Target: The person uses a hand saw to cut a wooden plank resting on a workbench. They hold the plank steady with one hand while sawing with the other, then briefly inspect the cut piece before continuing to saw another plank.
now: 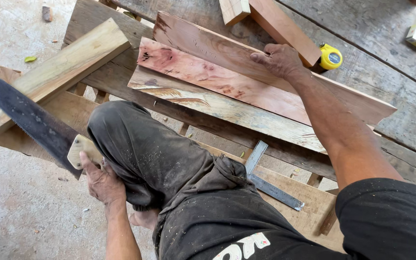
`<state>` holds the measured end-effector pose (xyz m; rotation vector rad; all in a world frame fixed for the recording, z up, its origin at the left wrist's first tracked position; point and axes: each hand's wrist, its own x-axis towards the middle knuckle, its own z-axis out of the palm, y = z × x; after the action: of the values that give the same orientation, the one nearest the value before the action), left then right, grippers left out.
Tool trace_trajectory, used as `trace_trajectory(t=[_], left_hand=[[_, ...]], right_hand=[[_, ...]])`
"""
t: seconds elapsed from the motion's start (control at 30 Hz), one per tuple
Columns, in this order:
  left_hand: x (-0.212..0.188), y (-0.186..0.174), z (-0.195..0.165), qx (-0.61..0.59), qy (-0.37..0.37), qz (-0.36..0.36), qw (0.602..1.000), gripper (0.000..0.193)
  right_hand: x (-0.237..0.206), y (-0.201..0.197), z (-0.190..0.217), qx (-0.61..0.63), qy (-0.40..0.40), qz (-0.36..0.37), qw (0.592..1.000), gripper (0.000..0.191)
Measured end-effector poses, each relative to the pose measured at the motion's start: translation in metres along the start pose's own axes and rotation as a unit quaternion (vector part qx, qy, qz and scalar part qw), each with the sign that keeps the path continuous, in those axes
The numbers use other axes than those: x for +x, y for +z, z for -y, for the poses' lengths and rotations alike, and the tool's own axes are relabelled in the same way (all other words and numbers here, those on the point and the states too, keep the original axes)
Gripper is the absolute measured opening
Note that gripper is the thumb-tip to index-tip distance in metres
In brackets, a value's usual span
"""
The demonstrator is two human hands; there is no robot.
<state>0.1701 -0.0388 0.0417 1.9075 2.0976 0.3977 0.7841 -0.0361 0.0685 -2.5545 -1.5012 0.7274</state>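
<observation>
Left hand (103,180) grips the handsaw (30,120) by its handle beside the knee; right hand (279,59) presses flat on the reddish board (227,79).

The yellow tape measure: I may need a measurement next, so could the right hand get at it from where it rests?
Probably yes. The right hand lies on the reddish boards, and the tape measure sits just beyond it with nothing between them.

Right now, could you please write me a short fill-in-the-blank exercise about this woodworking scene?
1. The left hand grips the handle of a ____.
2. The right hand rests on a reddish ____.
3. The tape measure beside the right hand is ____ in colour.
4. The metal square lies near the person's ____.

Missing words: saw; plank; yellow; knee
</observation>
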Motion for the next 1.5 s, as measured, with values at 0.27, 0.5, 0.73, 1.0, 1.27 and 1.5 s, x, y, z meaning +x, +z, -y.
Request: trace_trajectory(t=[0.27,0.5,0.73,1.0,1.27,1.5], left_hand=[[-0.008,0.015,0.025,0.024,0.004,0.018,1.000,0.060],[-0.016,0.017,0.025,-0.101,-0.033,0.029,0.994,0.061],[-0.018,0.015,0.026,-0.024,0.023,0.020,0.999,0.060],[-0.015,0.039,0.064,-0.379,-0.189,0.008,0.906,0.053],[-0.017,0.028,0.053,-0.045,0.038,-0.010,0.998,0.058],[-0.012,0.020,0.032,-0.047,0.022,-0.018,0.998,0.068]], right_hand=[[-0.040,0.008,-0.034,-0.005,-0.214,-0.252,0.944,0.040],[-0.127,0.071,-0.029,-0.015,-0.159,-0.203,0.966,0.038],[-0.139,0.068,-0.010,-0.067,-0.103,-0.207,0.971,0.097],[-0.105,0.030,0.002,-0.006,0.023,0.054,0.998,0.097],[-0.110,0.041,0.001,0.006,0.008,0.013,1.000,0.082],[-0.108,0.037,0.008,0.020,0.034,0.034,0.999,0.084]])
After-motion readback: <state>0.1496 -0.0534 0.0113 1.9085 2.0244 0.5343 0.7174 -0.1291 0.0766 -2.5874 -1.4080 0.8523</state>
